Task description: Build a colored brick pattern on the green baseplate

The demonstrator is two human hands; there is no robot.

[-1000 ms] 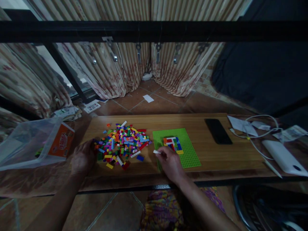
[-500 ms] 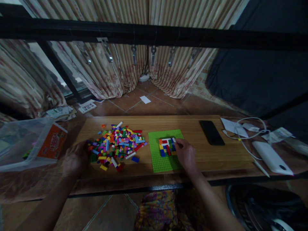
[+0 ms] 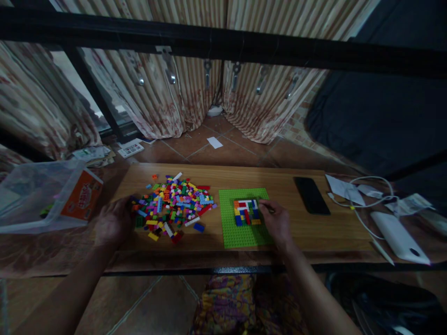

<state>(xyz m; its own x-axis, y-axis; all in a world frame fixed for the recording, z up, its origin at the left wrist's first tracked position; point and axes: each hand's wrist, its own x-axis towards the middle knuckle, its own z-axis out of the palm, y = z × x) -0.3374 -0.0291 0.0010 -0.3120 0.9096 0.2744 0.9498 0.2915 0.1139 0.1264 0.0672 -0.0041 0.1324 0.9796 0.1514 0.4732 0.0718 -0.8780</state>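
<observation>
A green studded baseplate [image 3: 228,237] lies on the wooden board, bearing a compact block of toy bricks [image 3: 247,215] in red, white, blue, yellow, green and orange. Just right of that block is my right hand [image 3: 278,222], its thumb and forefinger bent and slightly apart, with no brick visible between them. My left hand [image 3: 115,222] rests at the left edge of a loose heap of coloured bricks [image 3: 178,202]. Its fingers are loosely spread towards the heap, tips partly lost in shadow; I see nothing held there.
A clear plastic box [image 3: 42,195] with an orange label stands at the far left. On the wooden board [image 3: 279,177] lies a black phone [image 3: 312,195]. A white power bank [image 3: 400,237], a white cable [image 3: 375,179] and papers [image 3: 344,190] sit at the right. A dark rail crosses above.
My right hand has drawn slightly right, off the white brick at the block's top right corner, which now shows uncovered. My left hand stays beside the heap. The whole view has shifted a little.
</observation>
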